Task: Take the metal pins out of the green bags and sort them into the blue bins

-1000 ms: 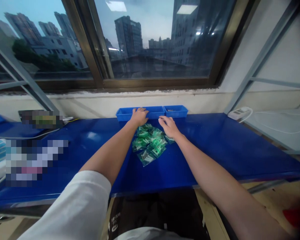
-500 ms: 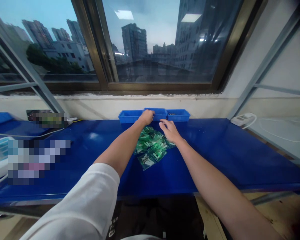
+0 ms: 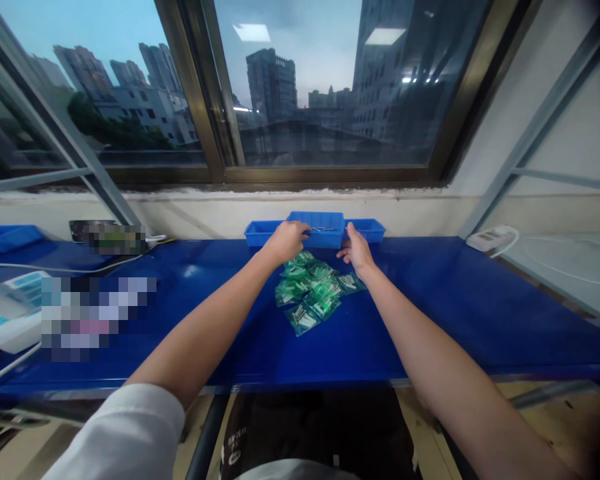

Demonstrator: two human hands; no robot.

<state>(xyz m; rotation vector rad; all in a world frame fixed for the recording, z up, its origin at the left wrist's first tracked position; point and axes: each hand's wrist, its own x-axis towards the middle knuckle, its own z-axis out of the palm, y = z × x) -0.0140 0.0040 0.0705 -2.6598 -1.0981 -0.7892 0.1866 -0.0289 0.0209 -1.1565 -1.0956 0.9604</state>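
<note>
Three blue bins stand in a row at the back of the table. The middle bin [image 3: 320,239] is tipped toward me and shows a few thin metal pieces inside. My left hand [image 3: 290,240] grips its left side, fingers bent over the edge. At its right side is my right hand [image 3: 356,250], thumb up against the wall and fingers curled below. The left bin [image 3: 260,233] and right bin [image 3: 373,230] are partly hidden behind the hands and middle bin. In front lies a pile of green bags [image 3: 313,290] holding small white and metal pieces.
On the blue table [image 3: 455,300], a white device [image 3: 17,327] with a cable stands at the left. Another blue bin [image 3: 10,238] is at the far left. A white power strip [image 3: 493,238] lies at the right back.
The middle bin has come forward and tipped toward me, showing its inside. My right hand has moved right and up to its side, and my left hand has shifted slightly toward me.
</note>
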